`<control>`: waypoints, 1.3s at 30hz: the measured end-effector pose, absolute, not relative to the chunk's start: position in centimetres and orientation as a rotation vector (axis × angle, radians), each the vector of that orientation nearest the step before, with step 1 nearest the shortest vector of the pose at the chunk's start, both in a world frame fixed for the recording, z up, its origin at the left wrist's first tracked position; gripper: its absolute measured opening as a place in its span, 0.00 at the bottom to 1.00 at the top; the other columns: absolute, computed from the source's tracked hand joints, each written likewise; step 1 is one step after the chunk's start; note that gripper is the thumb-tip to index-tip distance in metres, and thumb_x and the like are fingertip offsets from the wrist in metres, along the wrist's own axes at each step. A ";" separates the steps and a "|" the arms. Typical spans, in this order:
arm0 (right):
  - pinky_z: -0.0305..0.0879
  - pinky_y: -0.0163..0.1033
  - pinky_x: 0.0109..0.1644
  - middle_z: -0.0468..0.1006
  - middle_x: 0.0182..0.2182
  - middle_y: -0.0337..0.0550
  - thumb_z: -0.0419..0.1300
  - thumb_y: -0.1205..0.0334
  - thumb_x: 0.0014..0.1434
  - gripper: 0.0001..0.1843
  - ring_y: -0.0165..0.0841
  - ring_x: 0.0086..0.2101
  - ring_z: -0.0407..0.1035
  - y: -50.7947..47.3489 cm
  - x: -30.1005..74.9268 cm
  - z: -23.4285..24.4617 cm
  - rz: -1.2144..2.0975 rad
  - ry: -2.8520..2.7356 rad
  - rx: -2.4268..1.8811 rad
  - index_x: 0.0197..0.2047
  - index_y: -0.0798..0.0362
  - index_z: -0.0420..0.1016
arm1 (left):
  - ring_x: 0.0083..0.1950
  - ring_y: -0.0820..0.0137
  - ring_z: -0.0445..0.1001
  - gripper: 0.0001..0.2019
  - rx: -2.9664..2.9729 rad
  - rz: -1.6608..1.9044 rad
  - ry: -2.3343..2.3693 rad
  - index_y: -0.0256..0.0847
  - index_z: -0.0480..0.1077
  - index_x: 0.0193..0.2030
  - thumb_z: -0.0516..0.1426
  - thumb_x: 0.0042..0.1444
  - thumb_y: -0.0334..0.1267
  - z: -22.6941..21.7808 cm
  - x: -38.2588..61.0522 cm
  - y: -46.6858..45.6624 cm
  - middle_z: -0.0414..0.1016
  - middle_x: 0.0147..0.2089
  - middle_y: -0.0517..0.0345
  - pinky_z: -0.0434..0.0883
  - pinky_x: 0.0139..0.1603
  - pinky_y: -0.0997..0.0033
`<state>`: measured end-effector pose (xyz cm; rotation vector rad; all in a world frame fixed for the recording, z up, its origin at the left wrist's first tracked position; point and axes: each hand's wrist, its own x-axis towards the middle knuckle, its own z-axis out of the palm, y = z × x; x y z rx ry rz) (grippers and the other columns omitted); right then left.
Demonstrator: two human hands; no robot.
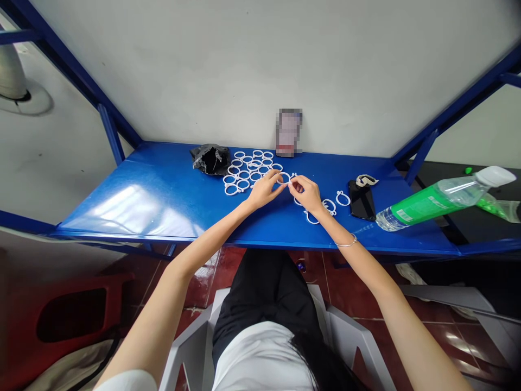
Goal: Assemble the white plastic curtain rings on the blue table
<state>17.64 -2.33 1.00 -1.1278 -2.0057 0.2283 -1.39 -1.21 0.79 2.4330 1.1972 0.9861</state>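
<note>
A white ring [284, 178], which looks like a plastic curtain ring, is held up between my two hands over the blue table [191, 212]. My left hand [265, 190] pinches its left side with thumb and fingers. On its right side, the closed fingertips of my right hand [306, 191] grip the ring. Several more white rings [243, 175] lie grouped flat to the left of and beyond my left hand. Under and beside my right hand are a few others, among them a loose ring [342, 199] with a small eyelet; my hand partly covers some of these.
A torn black plastic bag [210, 159] sits left of the grouped rings. A blurred phone-like object [288, 133] leans on the wall. To the right are a dark phone [362, 201], a white coiled item [366, 180] and a green-labelled bottle [435, 201]. Blue metal bars [112, 134] frame the table.
</note>
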 end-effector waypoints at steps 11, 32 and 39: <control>0.66 0.38 0.34 0.77 0.35 0.44 0.55 0.59 0.62 0.08 0.34 0.31 0.70 -1.7 18.2 0.7 0.365 -2.102 -1.215 0.35 0.50 0.73 | 0.62 0.57 0.71 0.08 2.545 0.733 1.288 0.39 0.71 0.43 0.53 0.66 0.40 0.7 -2.0 -0.3 0.69 0.63 0.45 0.74 0.54 0.60; 0.65 0.42 0.38 0.78 0.36 0.47 0.55 0.60 0.62 0.08 0.40 0.37 0.72 -0.4 20.5 0.5 0.274 -2.007 -1.436 0.35 0.51 0.74 | 0.63 0.52 0.68 0.08 2.764 0.399 1.045 0.39 0.79 0.36 0.58 0.57 0.34 1.8 -6.0 2.1 0.70 0.64 0.46 0.70 0.61 0.48; 0.67 0.44 0.39 0.78 0.37 0.47 0.55 0.64 0.59 0.06 0.41 0.38 0.72 -0.2 20.9 0.2 0.280 -2.010 -1.432 0.35 0.50 0.74 | 0.61 0.53 0.70 0.09 2.780 0.362 1.115 0.41 0.79 0.39 0.56 0.57 0.32 1.9 -6.5 2.1 0.71 0.62 0.48 0.71 0.58 0.52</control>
